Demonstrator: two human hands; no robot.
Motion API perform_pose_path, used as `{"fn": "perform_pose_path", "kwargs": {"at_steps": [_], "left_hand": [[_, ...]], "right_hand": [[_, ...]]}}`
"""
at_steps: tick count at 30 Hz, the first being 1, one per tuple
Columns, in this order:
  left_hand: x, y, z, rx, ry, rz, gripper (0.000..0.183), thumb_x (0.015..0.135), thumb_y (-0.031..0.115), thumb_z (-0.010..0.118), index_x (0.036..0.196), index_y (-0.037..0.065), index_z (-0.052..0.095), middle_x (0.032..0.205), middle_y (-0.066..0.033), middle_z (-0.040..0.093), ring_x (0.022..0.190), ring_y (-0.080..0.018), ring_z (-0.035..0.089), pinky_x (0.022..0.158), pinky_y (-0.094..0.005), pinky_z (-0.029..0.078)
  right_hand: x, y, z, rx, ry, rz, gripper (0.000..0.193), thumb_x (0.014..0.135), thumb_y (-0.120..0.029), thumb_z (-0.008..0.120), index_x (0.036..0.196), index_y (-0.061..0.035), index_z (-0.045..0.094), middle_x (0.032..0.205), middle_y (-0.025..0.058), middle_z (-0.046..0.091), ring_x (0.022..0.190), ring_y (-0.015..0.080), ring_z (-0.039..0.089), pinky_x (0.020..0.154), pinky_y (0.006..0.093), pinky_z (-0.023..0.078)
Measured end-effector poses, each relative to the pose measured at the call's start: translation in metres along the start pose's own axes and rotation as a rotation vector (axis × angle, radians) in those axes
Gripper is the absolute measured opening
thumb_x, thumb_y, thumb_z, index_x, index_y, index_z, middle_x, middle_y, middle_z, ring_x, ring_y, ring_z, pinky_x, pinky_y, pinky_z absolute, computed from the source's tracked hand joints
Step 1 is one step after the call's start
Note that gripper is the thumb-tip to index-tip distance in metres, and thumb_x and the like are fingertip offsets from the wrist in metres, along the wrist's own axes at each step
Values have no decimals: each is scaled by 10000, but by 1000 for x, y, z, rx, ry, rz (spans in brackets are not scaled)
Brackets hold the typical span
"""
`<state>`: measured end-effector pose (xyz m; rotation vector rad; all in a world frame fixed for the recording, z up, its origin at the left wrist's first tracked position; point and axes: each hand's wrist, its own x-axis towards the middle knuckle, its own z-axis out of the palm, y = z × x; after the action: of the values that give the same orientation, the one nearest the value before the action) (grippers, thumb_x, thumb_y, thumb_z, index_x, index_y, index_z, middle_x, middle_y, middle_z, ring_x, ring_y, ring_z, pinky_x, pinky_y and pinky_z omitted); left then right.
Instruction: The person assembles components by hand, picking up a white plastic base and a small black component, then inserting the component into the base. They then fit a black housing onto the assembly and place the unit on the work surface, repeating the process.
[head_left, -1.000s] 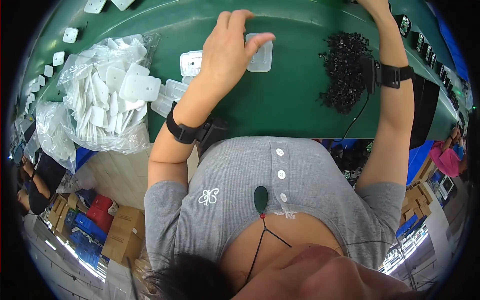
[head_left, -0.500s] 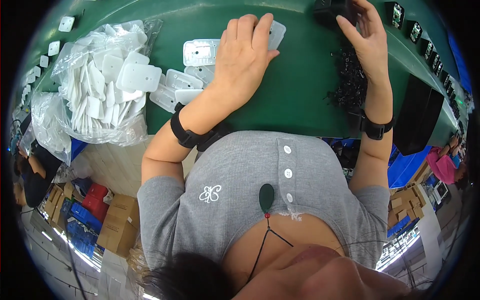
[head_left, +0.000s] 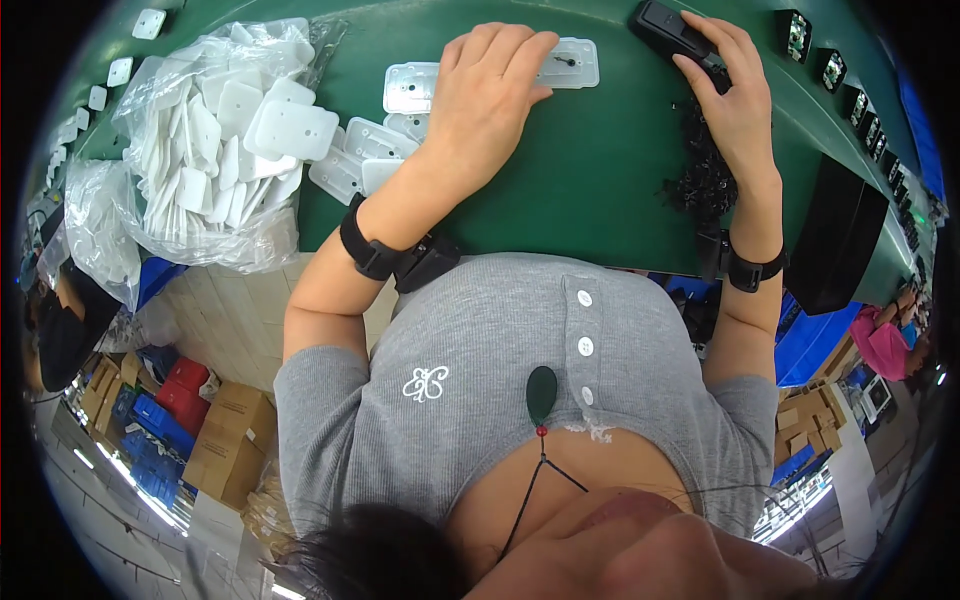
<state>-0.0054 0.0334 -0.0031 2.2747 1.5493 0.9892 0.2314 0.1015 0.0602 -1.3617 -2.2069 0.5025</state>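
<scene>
My left hand (head_left: 490, 105) is closed over the left end of a translucent white plastic cover (head_left: 583, 72), thumb at its near edge. A small black piece (head_left: 566, 61) shows in that cover; the hand hides the rest. My right hand (head_left: 738, 90) is wrapped round the near end of a black elongated handheld device (head_left: 668, 28), tilted toward the far left. Just below it lies a pile of small black parts (head_left: 705, 190). Another white cover (head_left: 410, 88) lies left of my left hand, with several more like it (head_left: 375, 140) nearer me.
A clear plastic bag (head_left: 215, 150) full of white plates stands at the left of the green table (head_left: 590, 190). At the right are a tall black box (head_left: 838, 235) and a row of black housings (head_left: 795, 37). Small white plates (head_left: 120, 71) line the far left.
The cover under my left hand has turned from tilted to nearly level. The black device has swung into clearer view in my right hand. The view has shifted slightly.
</scene>
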Motion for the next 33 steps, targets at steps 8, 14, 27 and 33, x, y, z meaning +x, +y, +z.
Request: {"fn": "perform_pose_path", "kwargs": {"at_steps": [8,14,27,33], "left_hand": [[6,1,-9,-103,12,2,511,779,-20,681,1267,70,557,1187,-93,603,1113,-303,554,934,-397,444],[10,-27,17,-430,514,445,468,827,-21,574,1292,-19,528,1291,-209,563,1175,-360,557,967,-401,452],[-6,-34,20,40,200,277,427,821,-4,552,1246,19,585,1281,-139,591,1158,-300,570,956,-385,446],[-4,7,-7,308,-24,125,419,803,92,565,1213,27,617,1263,-89,606,1131,-223,584,930,-369,447]], "right_hand": [[-3,-14,16,-24,65,-102,413,755,-7,734,1151,-14,621,1096,167,582,982,324,582,860,343,478],[-13,-26,41,101,-54,-273,482,749,9,738,1212,-92,653,1150,107,627,1059,280,590,906,353,486],[-18,-21,65,-34,-16,-355,502,726,1,739,1212,-91,652,1104,99,620,993,277,596,847,358,509],[-6,-21,51,-34,-113,-330,487,727,16,725,1199,-78,652,1099,103,610,957,278,593,812,366,504]]}}
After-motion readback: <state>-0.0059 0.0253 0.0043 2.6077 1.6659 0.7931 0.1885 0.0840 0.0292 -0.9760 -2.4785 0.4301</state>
